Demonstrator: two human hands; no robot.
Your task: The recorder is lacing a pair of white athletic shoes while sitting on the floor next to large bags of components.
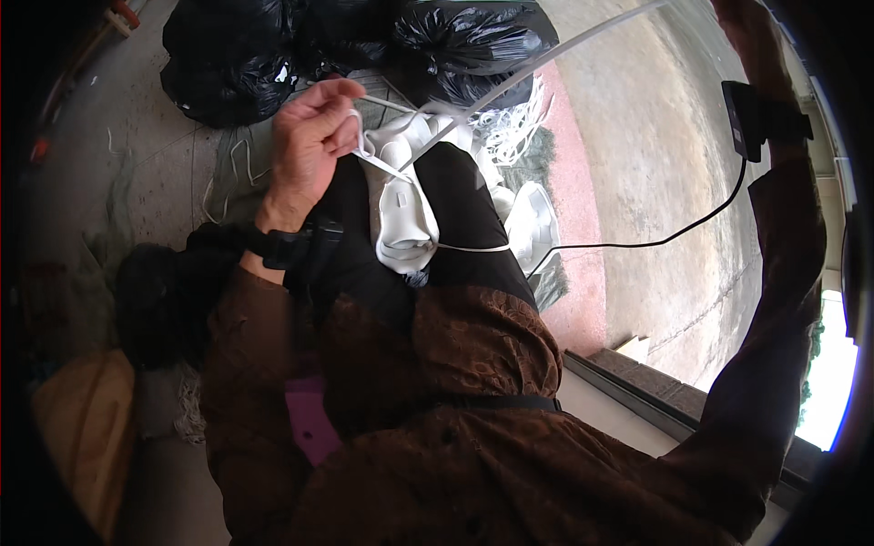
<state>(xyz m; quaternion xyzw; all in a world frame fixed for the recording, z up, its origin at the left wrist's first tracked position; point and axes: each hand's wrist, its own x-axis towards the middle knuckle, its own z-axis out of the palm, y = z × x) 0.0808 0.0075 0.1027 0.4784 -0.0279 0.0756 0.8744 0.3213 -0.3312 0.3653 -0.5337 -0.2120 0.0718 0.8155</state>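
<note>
A white shoe (405, 214) rests between my thighs, its heel opening toward me and its toe pointing away. My left hand (314, 127) is closed at the shoe's left, pinching a white shoelace (384, 102) that loops from the lacing area. From the same area a long lace end (564, 50), blurred by motion, stretches up and right past the top edge of the picture. My right arm is raised far to the right; only part of my right hand (736, 14) shows at the top edge, its fingers out of sight.
Black plastic bags (228, 64) stand beyond my knees. A heap of loose white laces (519, 127) lies right of them, with another white shoe (533, 227) nearer me. A black cable (655, 244) runs to the device on my right wrist. A purple piece (312, 423) sits at my left side.
</note>
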